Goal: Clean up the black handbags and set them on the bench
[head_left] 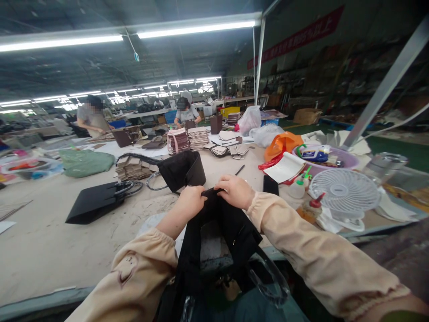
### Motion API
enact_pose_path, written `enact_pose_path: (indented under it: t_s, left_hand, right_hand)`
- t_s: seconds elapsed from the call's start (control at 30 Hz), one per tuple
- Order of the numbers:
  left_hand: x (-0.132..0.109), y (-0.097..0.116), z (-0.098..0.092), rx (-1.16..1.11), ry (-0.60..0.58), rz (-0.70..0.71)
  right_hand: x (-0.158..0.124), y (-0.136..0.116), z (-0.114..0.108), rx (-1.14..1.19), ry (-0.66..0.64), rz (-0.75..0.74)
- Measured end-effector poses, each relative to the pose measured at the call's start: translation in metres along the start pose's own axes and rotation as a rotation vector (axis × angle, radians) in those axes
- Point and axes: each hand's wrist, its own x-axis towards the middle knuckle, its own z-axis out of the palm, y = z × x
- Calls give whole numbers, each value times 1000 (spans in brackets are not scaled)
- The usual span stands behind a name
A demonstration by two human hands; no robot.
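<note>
Presently, left hand (192,201) and right hand (234,190) pinch the far edge of a black bag body (236,228) at lower centre of the frame, fingers closed on it, near each other. Just beyond, mid-frame, a second black bag (192,170) rests on the worktable (100,250); a third bag (95,203) lies centre left, a white fan (345,190) at right.

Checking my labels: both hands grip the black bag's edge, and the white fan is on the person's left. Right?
Wrong side: the head view shows the white fan on the person's right. The left hand and right hand do grip the black bag at its edge.
</note>
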Motion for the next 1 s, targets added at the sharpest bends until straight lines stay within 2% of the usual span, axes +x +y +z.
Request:
enact_pose_path:
  t_s: [0.2,0.53,0.67,1.0]
  left_hand:
    - [2,-1,4,-7,24,-7]
    - [0,2,4,-16,50,-9]
    - [1,1,4,-19,60,-4]
    - [1,4,3,-15,58,-24]
  right_hand:
    - [3,-5,3,-57,4,-11]
    - [9,-10,-2,-170,-78,-13]
    - [13,-14,-3,-257,-54,-58]
    - [23,-19,-2,-384,-102,-181]
